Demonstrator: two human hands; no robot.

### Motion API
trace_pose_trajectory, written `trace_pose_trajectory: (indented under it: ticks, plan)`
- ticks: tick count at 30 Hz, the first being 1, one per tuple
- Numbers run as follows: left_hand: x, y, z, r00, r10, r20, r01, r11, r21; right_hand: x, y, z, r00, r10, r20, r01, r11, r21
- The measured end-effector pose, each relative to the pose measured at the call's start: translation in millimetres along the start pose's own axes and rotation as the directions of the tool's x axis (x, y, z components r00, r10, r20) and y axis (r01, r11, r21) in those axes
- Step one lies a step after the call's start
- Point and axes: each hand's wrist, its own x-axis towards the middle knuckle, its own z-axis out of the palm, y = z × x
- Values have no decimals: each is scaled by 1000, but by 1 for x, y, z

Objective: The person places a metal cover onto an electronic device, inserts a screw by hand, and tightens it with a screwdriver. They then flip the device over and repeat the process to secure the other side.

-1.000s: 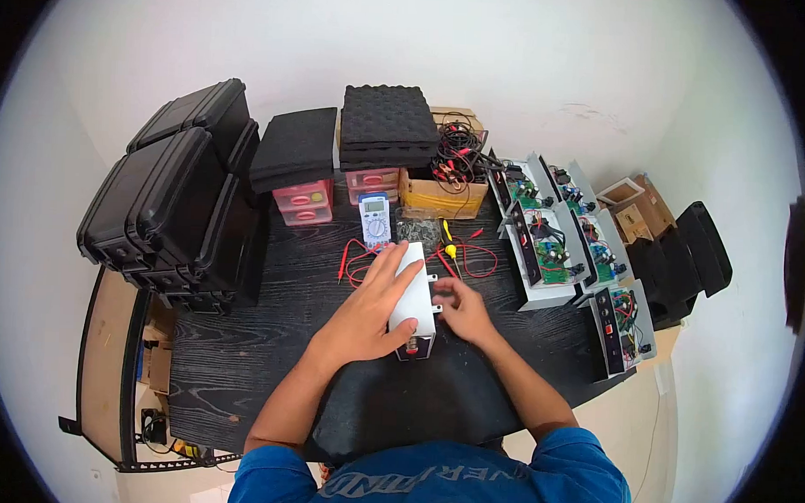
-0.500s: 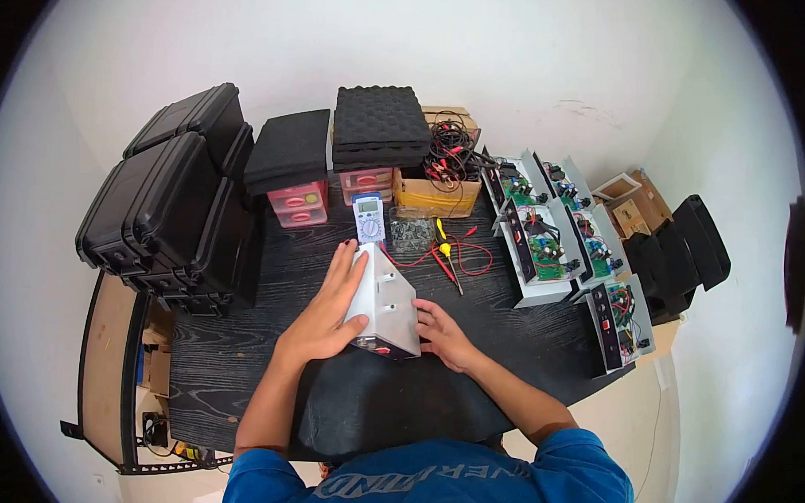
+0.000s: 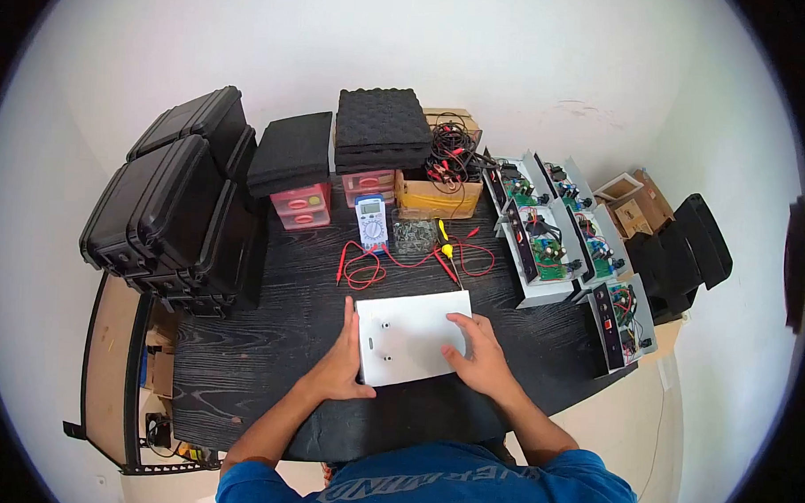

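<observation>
A white metal enclosure (image 3: 414, 341) is in front of me at the near part of the table, a broad flat face with small round posts turned up toward me. My left hand (image 3: 338, 366) grips its left edge, with the thumb at the near corner. Around the right side is my right hand (image 3: 480, 354), its thumb and index finger on the upper face and its other fingers partly hidden. Just beyond the enclosure lie a yellow-handled screwdriver (image 3: 447, 244), red test leads (image 3: 364, 266) and a blue-and-white multimeter (image 3: 372, 226).
Open metal chassis with green circuit boards (image 3: 544, 248) stand in rows at the right. Black hard cases (image 3: 160, 199) are stacked at the left. At the back are foam pads (image 3: 382, 127), red drawer boxes (image 3: 300, 205) and a cardboard box (image 3: 435, 199) of cables.
The enclosure has turned from a tilted, angled pose to a broad face up, and sits farther right. My left hand moved from its top to the left edge; my right hand moved onto its right side.
</observation>
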Motion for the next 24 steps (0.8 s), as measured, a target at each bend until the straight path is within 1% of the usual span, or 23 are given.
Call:
trace_pose_trajectory:
  ticks: [2,5,6,8,9,11,15,17,20,21,24]
  plan:
    - [-14,-16,19,999,-22,48,23,1000,-21,-5,4,0,1000,18,18,-17,999,-30]
    - [-24,-29,33,985,-117,126,125,991,-51,-11,13,7,999,18,28,-15,994,-112]
    - [-23,-32,33,986,-107,129,112,993,-32,-12,14,8,999,13,31,-9,989,-145]
    - [-24,-38,35,987,-92,135,92,996,5,-13,14,8,1000,17,22,-14,991,-131]
    - [-22,-33,33,984,-113,140,114,994,6,-14,13,7,1000,17,17,-15,992,-124]
    - [-16,-21,29,977,-152,151,152,988,8,-15,10,6,999,25,28,-20,985,-172]
    - [-16,-25,35,979,-114,170,86,983,163,-22,18,4,998,58,32,-50,973,-224]
    - [-14,-25,36,977,-103,186,53,966,255,-26,20,-1,999,33,30,-26,976,-215]
    - [-3,-10,39,973,-108,206,68,978,195,-34,28,-9,999,38,15,-34,975,-217]
    - [1,-9,43,973,-81,217,43,983,176,-38,31,-12,999,46,8,-44,974,-221]
    - [15,0,55,964,-23,265,-9,993,119,-50,36,-24,996,75,-46,-86,946,-313]
